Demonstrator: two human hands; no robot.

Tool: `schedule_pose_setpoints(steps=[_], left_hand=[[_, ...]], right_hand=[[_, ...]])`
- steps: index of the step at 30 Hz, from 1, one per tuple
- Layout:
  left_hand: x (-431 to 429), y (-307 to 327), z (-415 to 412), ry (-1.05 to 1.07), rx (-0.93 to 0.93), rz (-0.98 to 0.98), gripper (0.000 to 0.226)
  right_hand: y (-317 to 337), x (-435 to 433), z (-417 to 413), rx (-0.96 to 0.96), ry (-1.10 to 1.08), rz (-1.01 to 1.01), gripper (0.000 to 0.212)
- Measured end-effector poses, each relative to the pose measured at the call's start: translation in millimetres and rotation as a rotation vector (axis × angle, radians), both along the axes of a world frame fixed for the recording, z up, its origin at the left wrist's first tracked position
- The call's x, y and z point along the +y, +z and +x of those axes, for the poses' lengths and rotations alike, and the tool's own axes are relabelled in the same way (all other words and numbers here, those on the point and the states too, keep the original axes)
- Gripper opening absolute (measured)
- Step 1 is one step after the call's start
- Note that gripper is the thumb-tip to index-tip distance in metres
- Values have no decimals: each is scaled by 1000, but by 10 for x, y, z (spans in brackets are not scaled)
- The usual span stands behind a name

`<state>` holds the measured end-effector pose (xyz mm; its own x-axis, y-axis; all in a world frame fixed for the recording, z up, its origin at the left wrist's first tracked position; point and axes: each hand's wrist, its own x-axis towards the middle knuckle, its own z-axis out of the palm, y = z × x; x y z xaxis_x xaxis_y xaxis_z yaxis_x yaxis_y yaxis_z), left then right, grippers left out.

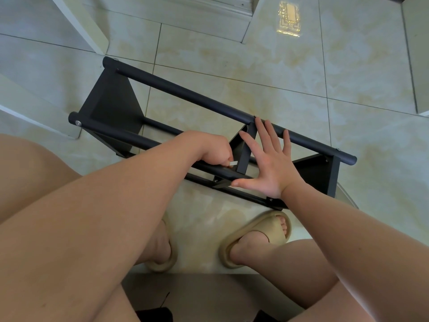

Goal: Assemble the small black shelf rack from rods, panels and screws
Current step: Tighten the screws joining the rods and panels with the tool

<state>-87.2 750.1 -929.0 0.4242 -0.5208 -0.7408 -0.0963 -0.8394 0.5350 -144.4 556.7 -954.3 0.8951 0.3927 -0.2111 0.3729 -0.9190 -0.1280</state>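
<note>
The black rack [109, 105] is lying on its side on the tiled floor [290, 66], running from the upper left of the frame to the middle right. It is looking close to finished: both end panels, the middle panel [245, 152] and the long rods are joined, and screw heads are showing at several joints, such as the left-end screw [78, 123]. At the centre of the frame, the left hand [213, 149] is curling its fingers around a small pale piece [233, 163] (a key or a screw, too small to tell) at the near rod [144, 142]. The right hand [269, 166] is spreading flat, holding nothing, steadying the middle panel. What is probably left is tightening this middle joint.
</note>
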Motion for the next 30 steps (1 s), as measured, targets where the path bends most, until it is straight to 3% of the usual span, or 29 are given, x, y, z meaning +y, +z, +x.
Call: schedule_pose_setpoints(steps=[11,16,22,25,30], left_hand=[[50,37,42,77,-84,26,28],[144,46,111,199,-100,-54,15],[46,-31,31,447,103,-235,7],[-31,-83,11,570,112,-190,21],[-100,-58,-20,650,119,-147,23]], right_hand=[[5,-13,21,13,-4,0,117],[2,-20,24,9,-5,-2,116],[7,-22,25,2,3,7,116],[6,-22,24,1,3,9,117],[-6,-27,27,5,5,16,117]])
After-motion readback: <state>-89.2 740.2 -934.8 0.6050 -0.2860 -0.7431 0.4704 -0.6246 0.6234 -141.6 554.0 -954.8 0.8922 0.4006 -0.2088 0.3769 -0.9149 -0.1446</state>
